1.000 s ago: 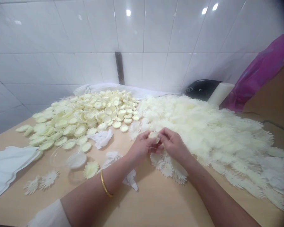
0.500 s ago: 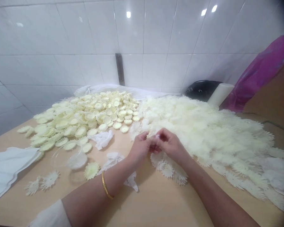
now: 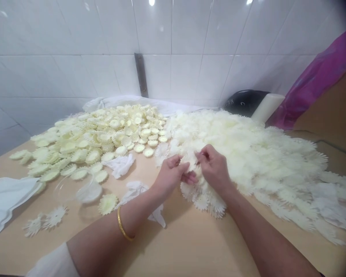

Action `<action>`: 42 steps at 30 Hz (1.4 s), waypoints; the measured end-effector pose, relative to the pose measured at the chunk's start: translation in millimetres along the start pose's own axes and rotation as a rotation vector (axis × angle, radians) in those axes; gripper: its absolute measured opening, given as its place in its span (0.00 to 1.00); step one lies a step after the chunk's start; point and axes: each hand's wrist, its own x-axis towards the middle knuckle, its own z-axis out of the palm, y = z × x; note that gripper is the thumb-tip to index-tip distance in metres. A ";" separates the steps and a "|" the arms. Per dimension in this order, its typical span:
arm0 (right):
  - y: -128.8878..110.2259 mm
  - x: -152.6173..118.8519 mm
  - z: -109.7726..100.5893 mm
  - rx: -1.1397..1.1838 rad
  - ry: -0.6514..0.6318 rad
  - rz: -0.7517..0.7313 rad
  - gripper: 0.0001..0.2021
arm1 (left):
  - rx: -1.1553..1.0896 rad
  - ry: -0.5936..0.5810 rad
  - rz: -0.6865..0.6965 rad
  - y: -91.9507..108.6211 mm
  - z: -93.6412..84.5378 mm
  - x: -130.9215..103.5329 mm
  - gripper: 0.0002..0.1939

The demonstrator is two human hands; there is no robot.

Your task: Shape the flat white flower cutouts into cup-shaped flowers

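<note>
In the head view my left hand (image 3: 171, 177) pinches a white flower-shaped cut-out (image 3: 190, 158) between thumb and fingers. My right hand (image 3: 215, 167) is closed, its thumb and forefinger pressed together at the right edge of that same cut-out; whether it grips the edge itself is hard to see. Below the hands lies a small cluster of white petal-edged cut-outs (image 3: 203, 202). The big heap of pale, thin petal-edged pieces (image 3: 265, 165) spreads behind and to the right of my right hand. Beyond my left hand is a pile of cream cup-shaped flower pieces (image 3: 103, 138).
A clear shallow dish (image 3: 88, 192), crumpled white tissues (image 3: 119, 165) and a single yellowish flower piece (image 3: 108, 204) lie on the table (image 3: 173, 254) at left. Folded white cloth (image 3: 8, 200) rests at the left edge. A white roll (image 3: 267, 107) and black object (image 3: 243, 102) stand behind.
My hands have drawn slightly apart, and the white cut-out between them now shows more plainly. The view has tilted down a little.
</note>
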 end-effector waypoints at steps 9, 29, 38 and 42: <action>26.8 20.3 -34.0 0.099 0.265 0.232 0.08 | -0.013 0.093 -0.062 -6.3 -14.3 5.3 0.04; 9.6 6.3 -14.2 0.111 0.018 0.006 0.09 | -0.161 0.045 -0.157 -11.7 -12.4 12.4 0.09; -7.5 -0.8 -11.6 0.182 -0.150 -0.058 0.10 | -0.074 -0.013 -0.034 -17.1 -17.5 13.4 0.11; -12.7 -1.5 -12.6 0.234 -0.198 -0.090 0.07 | -0.038 0.012 -0.011 -16.0 -16.9 11.6 0.14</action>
